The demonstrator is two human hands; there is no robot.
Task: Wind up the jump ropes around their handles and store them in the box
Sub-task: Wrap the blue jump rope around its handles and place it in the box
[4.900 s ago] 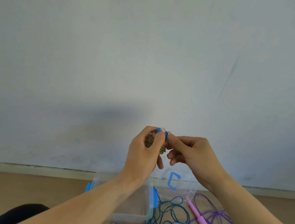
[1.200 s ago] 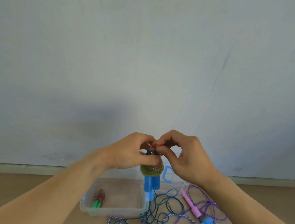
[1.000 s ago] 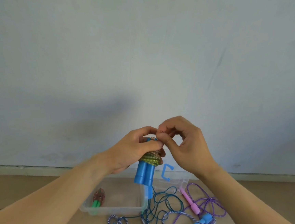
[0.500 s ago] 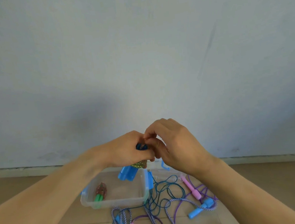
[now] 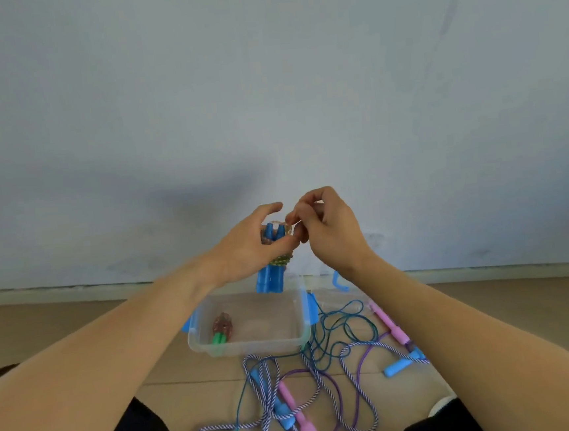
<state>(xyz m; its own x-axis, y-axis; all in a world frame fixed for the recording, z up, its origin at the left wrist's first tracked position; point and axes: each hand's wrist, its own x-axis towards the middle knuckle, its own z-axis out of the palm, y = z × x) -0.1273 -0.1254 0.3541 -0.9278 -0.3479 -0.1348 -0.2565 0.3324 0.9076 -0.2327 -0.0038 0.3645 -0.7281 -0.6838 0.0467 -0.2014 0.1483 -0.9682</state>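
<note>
Gripping a wound jump rope (image 5: 273, 261) by its paired blue handles, the left hand (image 5: 248, 249) holds the bundle upright above the clear plastic box (image 5: 253, 345), fingers curled round the coils; the right hand (image 5: 325, 229) pinches the rope's end at the top of the bundle, thumb and forefinger closed on it; inside the box lies a wound rope with green handles (image 5: 221, 329); on the floor beside and in front of the box sprawl a loose teal rope (image 5: 341, 330), a striped rope (image 5: 267, 388) and a purple rope with pink handles (image 5: 299, 417); the box lid (image 5: 337, 286) rests behind, against the wall (image 5: 266, 96).
</note>
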